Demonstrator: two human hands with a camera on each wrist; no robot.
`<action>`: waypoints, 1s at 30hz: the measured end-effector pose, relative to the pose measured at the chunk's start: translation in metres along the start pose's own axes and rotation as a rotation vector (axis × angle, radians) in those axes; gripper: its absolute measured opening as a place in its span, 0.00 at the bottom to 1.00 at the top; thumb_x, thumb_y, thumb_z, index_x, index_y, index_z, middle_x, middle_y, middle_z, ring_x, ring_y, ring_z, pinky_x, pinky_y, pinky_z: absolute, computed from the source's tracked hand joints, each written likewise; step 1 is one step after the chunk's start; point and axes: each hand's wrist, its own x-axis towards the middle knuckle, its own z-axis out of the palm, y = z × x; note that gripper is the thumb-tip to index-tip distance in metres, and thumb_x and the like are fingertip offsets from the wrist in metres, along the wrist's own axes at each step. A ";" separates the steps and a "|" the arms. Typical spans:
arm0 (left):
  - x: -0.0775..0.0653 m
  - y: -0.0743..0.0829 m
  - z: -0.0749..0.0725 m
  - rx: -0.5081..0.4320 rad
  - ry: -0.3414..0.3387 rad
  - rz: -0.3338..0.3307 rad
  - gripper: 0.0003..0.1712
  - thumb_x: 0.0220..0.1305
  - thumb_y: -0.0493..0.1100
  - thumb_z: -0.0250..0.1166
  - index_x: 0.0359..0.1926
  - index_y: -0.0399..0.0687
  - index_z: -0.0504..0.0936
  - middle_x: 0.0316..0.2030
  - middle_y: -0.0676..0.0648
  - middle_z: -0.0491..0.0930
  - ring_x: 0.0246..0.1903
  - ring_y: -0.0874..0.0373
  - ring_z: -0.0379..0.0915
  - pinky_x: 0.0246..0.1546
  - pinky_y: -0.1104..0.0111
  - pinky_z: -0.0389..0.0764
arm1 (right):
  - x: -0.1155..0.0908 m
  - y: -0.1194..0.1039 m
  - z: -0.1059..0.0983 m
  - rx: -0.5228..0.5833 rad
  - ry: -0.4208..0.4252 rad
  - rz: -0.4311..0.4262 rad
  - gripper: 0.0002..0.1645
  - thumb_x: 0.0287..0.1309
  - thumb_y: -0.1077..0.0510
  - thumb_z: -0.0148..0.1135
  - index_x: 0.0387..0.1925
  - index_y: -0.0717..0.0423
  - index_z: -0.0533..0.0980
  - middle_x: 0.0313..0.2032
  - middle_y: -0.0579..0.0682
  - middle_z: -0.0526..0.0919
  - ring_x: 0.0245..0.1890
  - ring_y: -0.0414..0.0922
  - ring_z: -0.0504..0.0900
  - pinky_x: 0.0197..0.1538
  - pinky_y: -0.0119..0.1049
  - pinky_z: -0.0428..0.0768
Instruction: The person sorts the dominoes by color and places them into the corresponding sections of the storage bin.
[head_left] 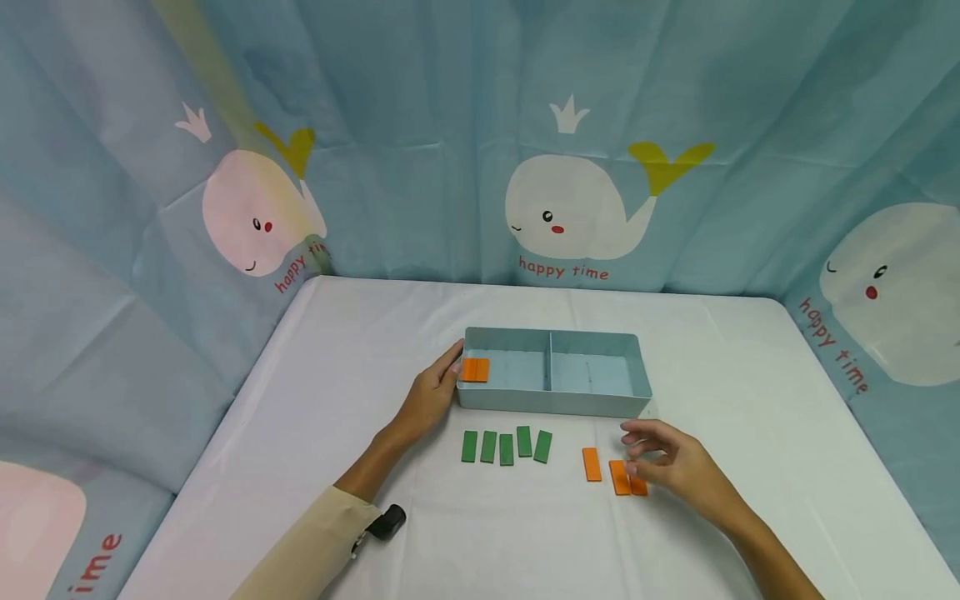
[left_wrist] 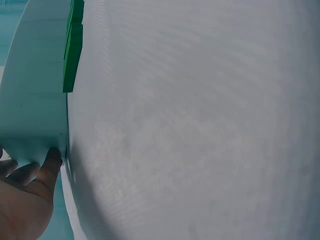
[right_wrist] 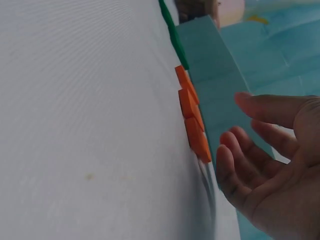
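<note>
My left hand (head_left: 429, 396) is against the left end of a light blue two-compartment box (head_left: 555, 403). In the left wrist view the thumb and fingertips of the left hand (left_wrist: 30, 200) touch that end wall. Two orange tiles (head_left: 475, 370) lie side by side at the left of the left compartment. My right hand (head_left: 671, 462) hovers by three orange tiles (head_left: 592, 465) on the table, partly covering the rightmost one. In the right wrist view the right hand (right_wrist: 270, 165) has loosely bent fingers and thumb apart, nothing between them.
Several green tiles (head_left: 507, 450) lie in a row in front of the box. A thin divider (head_left: 551, 361) splits the box. The white-covered table (head_left: 360, 333) meets a blue whale-print curtain (head_left: 420, 208) at the back and sides.
</note>
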 end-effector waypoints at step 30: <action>0.000 0.004 0.001 0.012 0.001 0.003 0.31 0.88 0.44 0.46 0.84 0.45 0.56 0.82 0.50 0.57 0.82 0.53 0.51 0.82 0.51 0.56 | -0.010 0.011 0.001 -0.285 0.015 0.030 0.41 0.43 0.67 0.84 0.62 0.50 0.82 0.49 0.46 0.82 0.40 0.39 0.78 0.39 0.29 0.81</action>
